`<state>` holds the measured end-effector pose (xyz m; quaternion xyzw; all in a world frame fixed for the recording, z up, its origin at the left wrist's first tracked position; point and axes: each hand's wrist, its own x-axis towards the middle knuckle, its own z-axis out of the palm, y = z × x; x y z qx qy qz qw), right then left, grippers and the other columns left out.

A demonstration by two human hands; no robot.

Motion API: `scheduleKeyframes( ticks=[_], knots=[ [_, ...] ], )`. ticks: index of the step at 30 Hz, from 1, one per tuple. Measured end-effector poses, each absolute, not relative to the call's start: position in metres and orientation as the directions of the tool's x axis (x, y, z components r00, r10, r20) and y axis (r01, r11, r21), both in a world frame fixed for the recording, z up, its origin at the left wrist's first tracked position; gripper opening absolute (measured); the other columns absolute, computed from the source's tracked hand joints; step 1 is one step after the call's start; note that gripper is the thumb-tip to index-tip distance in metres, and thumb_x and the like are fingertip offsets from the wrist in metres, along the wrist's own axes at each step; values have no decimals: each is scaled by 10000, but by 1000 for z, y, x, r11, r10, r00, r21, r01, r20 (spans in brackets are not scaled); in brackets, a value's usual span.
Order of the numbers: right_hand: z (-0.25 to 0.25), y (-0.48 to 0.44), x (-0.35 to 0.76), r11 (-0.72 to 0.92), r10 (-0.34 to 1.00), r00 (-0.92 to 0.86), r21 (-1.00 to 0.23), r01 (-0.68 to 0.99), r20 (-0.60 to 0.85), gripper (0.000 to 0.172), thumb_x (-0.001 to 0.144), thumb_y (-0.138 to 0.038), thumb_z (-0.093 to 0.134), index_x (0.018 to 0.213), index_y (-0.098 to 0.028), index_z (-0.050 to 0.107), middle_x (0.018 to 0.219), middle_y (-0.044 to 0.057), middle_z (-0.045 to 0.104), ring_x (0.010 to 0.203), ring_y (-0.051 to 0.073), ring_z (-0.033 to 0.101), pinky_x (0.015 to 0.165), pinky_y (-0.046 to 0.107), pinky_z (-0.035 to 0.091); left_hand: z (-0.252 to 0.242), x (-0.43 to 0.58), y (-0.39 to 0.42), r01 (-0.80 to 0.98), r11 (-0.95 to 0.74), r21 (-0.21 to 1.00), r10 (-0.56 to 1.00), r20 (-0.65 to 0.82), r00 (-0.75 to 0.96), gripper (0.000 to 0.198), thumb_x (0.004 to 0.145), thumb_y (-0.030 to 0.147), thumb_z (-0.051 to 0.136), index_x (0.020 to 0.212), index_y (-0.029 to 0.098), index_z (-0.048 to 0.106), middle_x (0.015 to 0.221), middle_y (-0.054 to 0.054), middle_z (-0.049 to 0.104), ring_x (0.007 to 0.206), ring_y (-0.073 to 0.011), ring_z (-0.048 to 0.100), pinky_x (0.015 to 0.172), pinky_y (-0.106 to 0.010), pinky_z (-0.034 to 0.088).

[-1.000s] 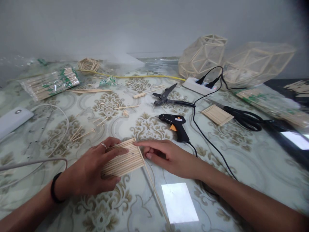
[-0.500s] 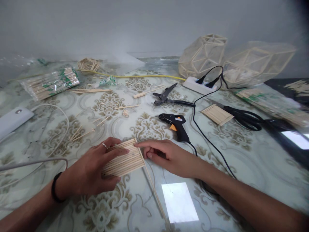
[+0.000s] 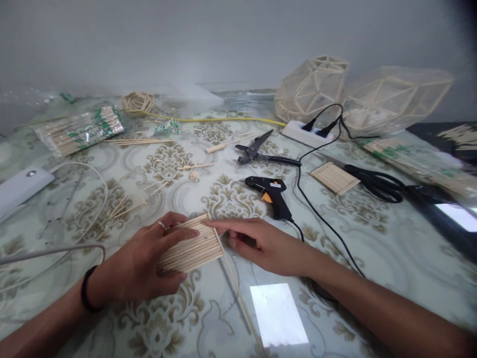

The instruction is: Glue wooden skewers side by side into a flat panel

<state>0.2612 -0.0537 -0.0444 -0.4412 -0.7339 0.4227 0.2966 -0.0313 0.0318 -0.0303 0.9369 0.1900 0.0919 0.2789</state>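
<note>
A flat panel of thin wooden sticks (image 3: pixel 194 247) laid side by side is gripped in my left hand (image 3: pixel 139 258), thumb at its lower edge and fingers over its top. Along the panel's right edge runs a longer wooden stick (image 3: pixel 238 293), extending well past the panel towards the bottom of the view. The outstretched index finger of my right hand (image 3: pixel 261 243) presses on the upper right corner, where the stick meets the panel. Its other fingers are curled, with nothing visible in them. A black glue gun (image 3: pixel 274 195) with an orange trigger lies just beyond my right hand.
Beyond lie black pliers (image 3: pixel 255 149), black-handled scissors (image 3: pixel 376 181) and a small finished stick panel (image 3: pixel 334 177). A power strip (image 3: pixel 303 132) feeds black cords. Bagged sticks (image 3: pixel 80 130), a white device (image 3: pixel 24 191) and stick-framed polyhedra (image 3: pixel 313 92) stand around on the patterned table.
Almost nothing differs. My right index finger shifts very slightly on the panel's corner, and the camera view drifts a little.
</note>
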Motion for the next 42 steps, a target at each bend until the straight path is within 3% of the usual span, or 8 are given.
scheduleKeyframes(
  ticks=[3,8,10,18,23,30,42],
  knots=[
    [-44,-53,262,275,891,-449,-872,406,72,490,997,-99,494,1469,-175,602,811,-20,588,673,121,516,635,251,421,-30,-31,32,291,-779,556,404,90,910,778,790,200,742,1501,329,457,1470,-121,516,1223,-328,647,988,-513,598],
    [-42,-51,261,329,874,-465,-874,358,139,440,1024,-93,484,1429,-203,617,1250,94,680,842,132,603,800,298,495,-32,-32,32,300,-779,551,414,93,906,762,790,191,733,1489,330,463,1483,-122,508,1242,-328,638,996,-509,594],
    [-42,-51,261,333,871,-470,-878,346,145,443,1033,-94,482,1434,-223,618,1301,98,671,900,139,620,844,309,497,-32,-32,31,301,-780,549,409,84,908,763,796,196,737,1492,331,453,1485,-123,501,1251,-328,632,997,-511,590],
    [-41,-49,263,314,864,-485,-896,315,133,433,1044,-106,488,1422,-245,647,1235,91,679,975,153,636,871,313,490,-31,-33,30,328,-785,526,416,55,908,774,799,192,732,1499,327,430,1507,-134,464,1259,-338,630,997,-524,584],
    [-40,-49,263,327,865,-483,-886,330,140,441,1031,-111,502,1440,-222,623,1086,60,680,836,143,587,780,294,469,-30,-32,30,313,-779,543,405,56,913,763,804,192,727,1491,344,433,1492,-119,477,1234,-319,641,985,-501,587],
    [-38,-50,264,302,846,-526,-892,337,87,439,1041,-132,499,1445,-242,628,1062,54,669,796,142,561,749,292,468,-31,-34,30,329,-773,542,421,50,906,758,804,217,744,1491,333,445,1497,-129,479,1239,-330,638,986,-502,586],
    [-37,-51,264,331,834,-542,-881,337,106,472,1068,-120,448,1493,-257,599,1130,78,682,979,178,627,911,362,501,-31,-32,30,298,-776,556,421,104,901,786,779,172,734,1497,336,459,1481,-118,519,1234,-324,647,985,-495,592]
  ],
)
